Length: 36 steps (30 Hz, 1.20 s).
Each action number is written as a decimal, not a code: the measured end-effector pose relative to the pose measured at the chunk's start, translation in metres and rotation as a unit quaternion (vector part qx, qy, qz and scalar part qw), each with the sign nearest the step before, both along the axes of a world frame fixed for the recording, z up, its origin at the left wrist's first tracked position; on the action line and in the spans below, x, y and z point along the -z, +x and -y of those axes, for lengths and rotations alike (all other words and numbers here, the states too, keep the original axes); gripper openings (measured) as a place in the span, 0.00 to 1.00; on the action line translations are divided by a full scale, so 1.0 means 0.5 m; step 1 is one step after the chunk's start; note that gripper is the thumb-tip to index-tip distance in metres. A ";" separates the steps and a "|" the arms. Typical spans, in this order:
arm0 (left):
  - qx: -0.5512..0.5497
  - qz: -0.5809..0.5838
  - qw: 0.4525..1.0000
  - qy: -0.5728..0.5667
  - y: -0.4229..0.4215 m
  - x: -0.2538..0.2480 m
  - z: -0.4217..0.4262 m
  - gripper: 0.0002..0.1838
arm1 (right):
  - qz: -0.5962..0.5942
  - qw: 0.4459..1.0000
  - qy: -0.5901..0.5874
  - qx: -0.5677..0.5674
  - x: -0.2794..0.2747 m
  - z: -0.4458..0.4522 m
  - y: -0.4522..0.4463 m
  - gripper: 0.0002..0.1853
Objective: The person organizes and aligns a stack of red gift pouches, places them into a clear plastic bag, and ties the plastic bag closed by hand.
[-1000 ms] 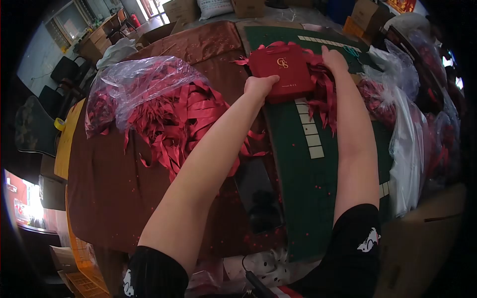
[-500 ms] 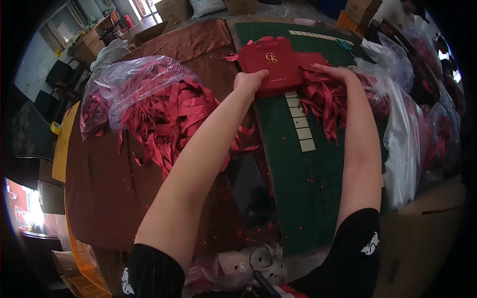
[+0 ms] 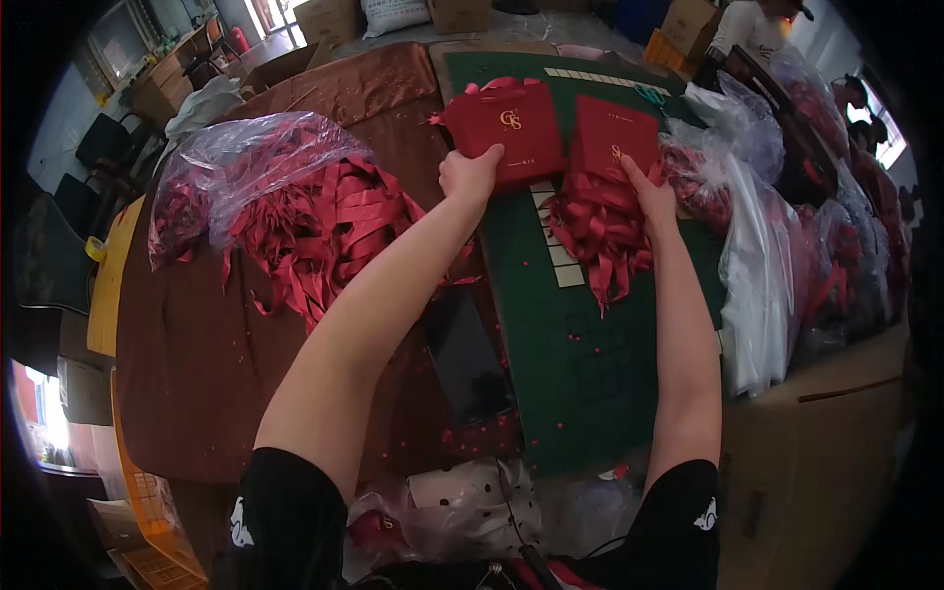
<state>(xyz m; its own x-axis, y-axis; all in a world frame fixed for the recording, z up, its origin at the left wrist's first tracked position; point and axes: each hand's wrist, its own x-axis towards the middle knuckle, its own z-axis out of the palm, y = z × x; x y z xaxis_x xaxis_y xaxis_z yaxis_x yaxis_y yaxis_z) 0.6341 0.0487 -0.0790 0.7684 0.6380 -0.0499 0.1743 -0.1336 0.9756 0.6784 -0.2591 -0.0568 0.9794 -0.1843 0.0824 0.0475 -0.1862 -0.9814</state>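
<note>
Out over the table, my left hand (image 3: 470, 175) is closed on a red gift bag (image 3: 506, 123) with gold letters, its thumb on the front face and ribbon showing along the top edge. The bag looks thick, perhaps several together. Just right of it, my right hand (image 3: 653, 197) grips a second bundle of red gift bags (image 3: 612, 128), also gold-printed. Red ribbon handles (image 3: 602, 221) hang in a tangle from the near side of that bundle. Fingers of both hands are partly hidden behind the bags.
A heap of red ribbons (image 3: 329, 216) lies under clear plastic (image 3: 275, 147) on the brown cloth (image 3: 197, 393). White plastic bags (image 3: 762, 285) line the right edge. Teal scissors (image 3: 649, 95) and pale cards (image 3: 568, 275) rest on the green mat (image 3: 590, 393). A person (image 3: 752, 29) is at the back right.
The right-hand bundle has come out from behind the left one and now stands apart, its printed face showing. My right hand has turned more upright. The whole view has shifted slightly.
</note>
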 end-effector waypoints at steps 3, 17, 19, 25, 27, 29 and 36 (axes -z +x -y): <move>0.026 0.128 0.991 -0.018 -0.060 -0.021 0.022 0.40 | 0.054 0.996 0.068 -0.003 -0.010 0.007 -0.075 0.41; 0.158 0.140 0.969 -0.128 -0.618 -0.300 -0.207 0.40 | -0.030 0.972 0.204 -0.110 -0.164 -0.018 -0.370 0.30; 0.136 0.112 0.976 -0.129 -0.725 -0.336 -0.233 0.37 | -0.138 0.879 0.352 -0.291 -0.155 -0.074 -0.406 0.37; 0.056 0.014 0.997 -0.061 -0.959 -0.330 -0.305 0.36 | -0.180 0.506 0.575 -0.617 -0.180 -0.306 -0.599 0.33; 0.028 0.030 0.997 -0.067 -1.018 -0.330 -0.309 0.36 | -0.285 0.844 0.355 -0.284 -0.270 -0.388 -0.727 0.32; 0.004 0.042 0.996 -0.075 -1.065 -0.324 -0.320 0.36 | -0.287 0.734 0.450 -0.420 -0.027 -0.448 -0.624 0.31; -0.041 0.081 0.995 -0.029 -1.145 -0.319 -0.375 0.34 | -0.371 0.111 0.469 -0.794 0.062 -0.641 -0.588 0.32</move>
